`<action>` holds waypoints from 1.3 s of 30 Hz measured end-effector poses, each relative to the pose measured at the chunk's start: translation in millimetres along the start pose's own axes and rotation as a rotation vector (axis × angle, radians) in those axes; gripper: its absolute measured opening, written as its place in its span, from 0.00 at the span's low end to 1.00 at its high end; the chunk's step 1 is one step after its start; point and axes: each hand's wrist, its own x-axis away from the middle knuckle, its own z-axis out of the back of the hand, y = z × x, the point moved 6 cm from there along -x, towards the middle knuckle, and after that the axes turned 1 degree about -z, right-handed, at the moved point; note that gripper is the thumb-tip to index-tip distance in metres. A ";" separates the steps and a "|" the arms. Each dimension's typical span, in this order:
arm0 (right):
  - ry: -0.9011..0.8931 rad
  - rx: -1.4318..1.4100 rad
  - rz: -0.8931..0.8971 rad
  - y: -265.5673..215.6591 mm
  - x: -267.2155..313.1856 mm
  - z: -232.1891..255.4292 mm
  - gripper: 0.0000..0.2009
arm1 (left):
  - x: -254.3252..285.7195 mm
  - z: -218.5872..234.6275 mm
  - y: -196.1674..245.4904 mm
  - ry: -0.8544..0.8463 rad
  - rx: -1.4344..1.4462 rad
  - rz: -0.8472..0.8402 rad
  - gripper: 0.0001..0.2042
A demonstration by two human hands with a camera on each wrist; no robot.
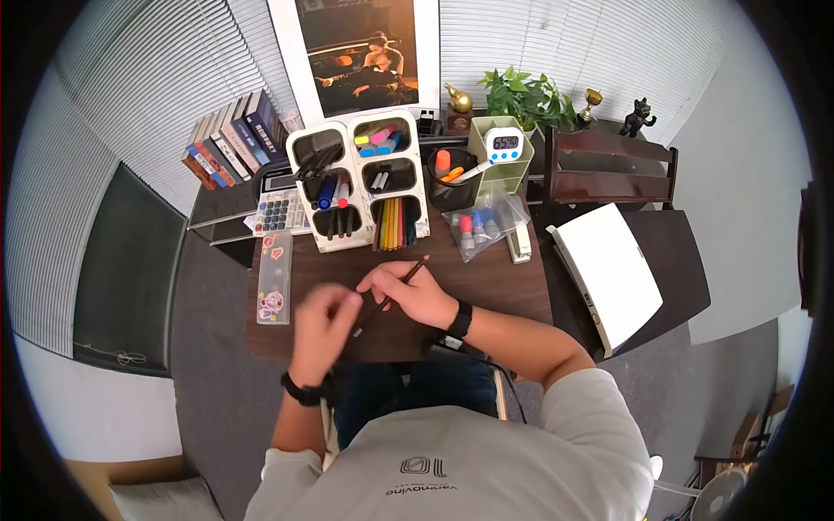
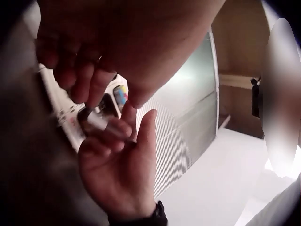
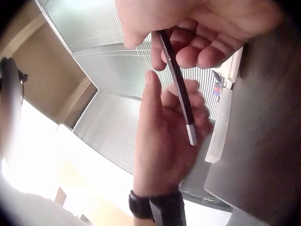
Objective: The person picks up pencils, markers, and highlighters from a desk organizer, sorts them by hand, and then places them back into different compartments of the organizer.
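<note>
My right hand [image 1: 419, 297] grips a dark pencil [image 1: 377, 316] above the table, the pencil slanting with its silver end down toward me. In the right wrist view the pencil [image 3: 181, 89] hangs from the fingers of the right hand [image 3: 202, 28], its silver end lowest. My left hand [image 1: 323, 330], blurred in the head view, is beside that silver end with its fingers loosely bent and nothing in them. Seen from the right wrist, the left hand [image 3: 164, 141] lies behind the pencil, thumb extended.
A white organizer [image 1: 349, 149] with pens, markers and colored pencils stands at the table's back. Beside it are a black mesh cup [image 1: 452, 193], a bag of small bottles [image 1: 488, 227] and a stapler [image 1: 519, 243]. A clear pencil case [image 1: 274, 278] lies left, near a calculator [image 1: 280, 211].
</note>
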 end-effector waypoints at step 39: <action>-0.228 -0.089 -0.019 5.7 1.1 -12.0 0.14 | -134.2 64.6 33.1 0.379 -0.462 -0.346 0.17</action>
